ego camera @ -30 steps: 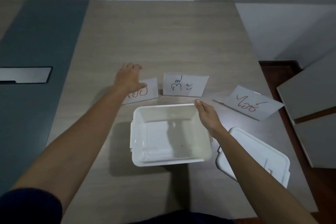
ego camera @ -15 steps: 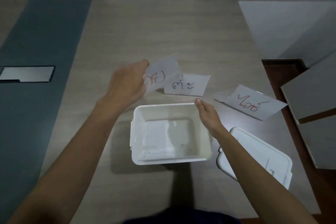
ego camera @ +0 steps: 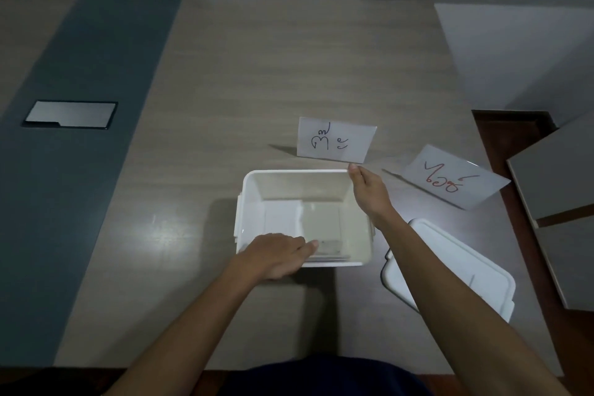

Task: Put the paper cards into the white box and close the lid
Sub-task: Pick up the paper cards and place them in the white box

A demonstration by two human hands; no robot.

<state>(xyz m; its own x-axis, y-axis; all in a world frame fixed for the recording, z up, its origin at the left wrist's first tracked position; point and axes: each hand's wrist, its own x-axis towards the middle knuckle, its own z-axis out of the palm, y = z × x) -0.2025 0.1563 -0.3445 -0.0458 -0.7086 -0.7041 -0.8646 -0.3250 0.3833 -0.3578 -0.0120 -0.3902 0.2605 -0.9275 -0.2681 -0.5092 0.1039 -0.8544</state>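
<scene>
In the head view, the left hand [ego camera: 279, 254] has come down to the near edge of the white box [ego camera: 254, 202]. A moment ago it held a card with red writing up in the air. That card is not in the air now. A pale sheet [ego camera: 283, 217] lies on the floor of the box, and it could be that card, so I think the first card is in. The left hand's fingers are flat and loosely curled over the rim, and I cannot tell if they have let go of everything.

The right hand [ego camera: 369, 193] has stayed on the far right corner of the box, fingers bent around the rim to keep it from sliding.

Two cards are left on the table [ego camera: 289, 74]. The card with dark writing [ego camera: 336, 142] sits just behind the box. The card with red writing [ego camera: 453, 180] lies further right. The lid [ego camera: 450, 267] rests beside the box, partly behind the right arm.

The near wall of the box hides part of its floor, and the left fingertips are hard to make out
</scene>
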